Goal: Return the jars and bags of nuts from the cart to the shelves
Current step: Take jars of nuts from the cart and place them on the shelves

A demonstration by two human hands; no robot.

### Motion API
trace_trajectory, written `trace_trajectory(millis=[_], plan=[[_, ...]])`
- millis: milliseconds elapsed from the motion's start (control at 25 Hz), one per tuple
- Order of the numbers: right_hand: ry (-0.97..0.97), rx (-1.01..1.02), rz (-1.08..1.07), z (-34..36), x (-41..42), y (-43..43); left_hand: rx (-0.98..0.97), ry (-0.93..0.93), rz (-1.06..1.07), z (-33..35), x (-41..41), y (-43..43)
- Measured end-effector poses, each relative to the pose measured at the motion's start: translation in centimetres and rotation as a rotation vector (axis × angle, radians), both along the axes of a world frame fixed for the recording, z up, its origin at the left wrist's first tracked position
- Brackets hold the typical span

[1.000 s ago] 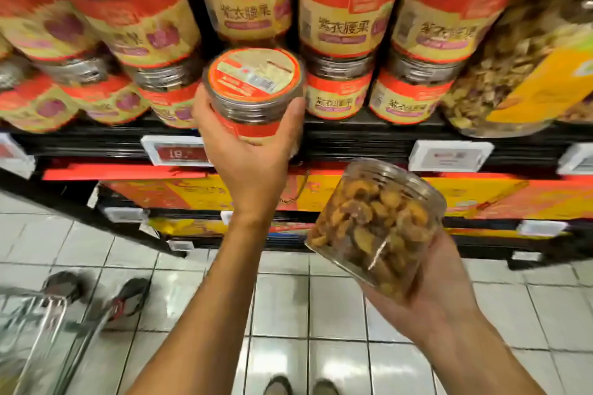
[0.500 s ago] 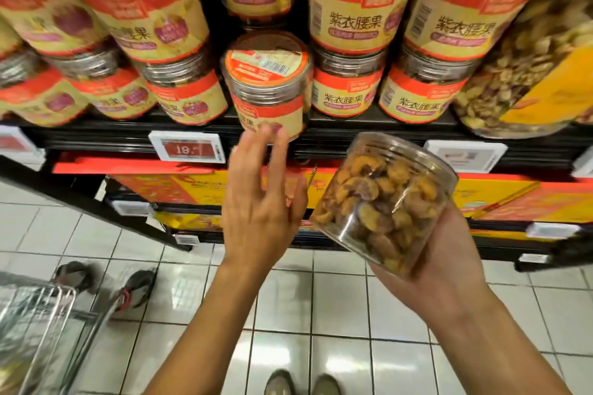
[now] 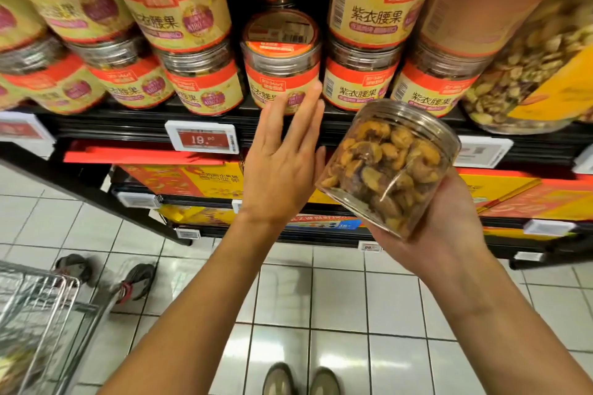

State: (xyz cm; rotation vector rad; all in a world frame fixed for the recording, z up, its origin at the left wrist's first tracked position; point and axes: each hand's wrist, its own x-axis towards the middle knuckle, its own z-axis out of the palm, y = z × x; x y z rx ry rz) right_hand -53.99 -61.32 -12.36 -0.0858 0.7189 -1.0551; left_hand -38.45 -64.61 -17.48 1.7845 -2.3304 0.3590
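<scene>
A jar of nuts point(image 3: 388, 167) is held in the right hand point(image 3: 449, 221), with the fingers curled under and round it. It is kept low in front of the shelf point(image 3: 128, 128), at about 3 o'clock from the left hand point(image 3: 282, 167). Nothing is held in the left hand; its fingers are straight and wide, just in front of a small shelf jar point(image 3: 282, 74) at 12 o'clock. Whether the left hand touches the held jar cannot be told.

The held jar is tilted. Its long axis runs from about 7 o'clock up to 1 o'clock, and the ribbed end – likely the lid – is pointed to 1 o'clock. No label is seen on the side that shows.

For this step to be done well, the jar should first be turned upright, lid up, with the label brought to the front like the others. A gap is seen above the small shelf jar – that spot looks best. The jar should be set down flat and pushed back gently, so no neighbour is knocked. The cart point(image 3: 38, 314) is seen at 8 o'clock.
</scene>
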Motion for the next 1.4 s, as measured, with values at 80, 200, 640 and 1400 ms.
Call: trace_trajectory(millis=[80,200,640,1400], plan=[[0.103,0.011,-0.012,0.5,0.3,-0.1,-0.152,0.458,-0.045,1.2,0.9,2.4],[0.347,0.034,0.024,1.6,1.5,-0.9,0.040,1.466,0.161,4.8,1.3,4.9],[0.526,-0.544,0.080,5.9,3.7,0.0,0.159,1.949,-0.058,11.3,3.0,2.9],[0.823,-0.791,-0.080,4.3,7.1,-4.2,-0.018,1.450,0.079,9.9,3.3,-0.3]])
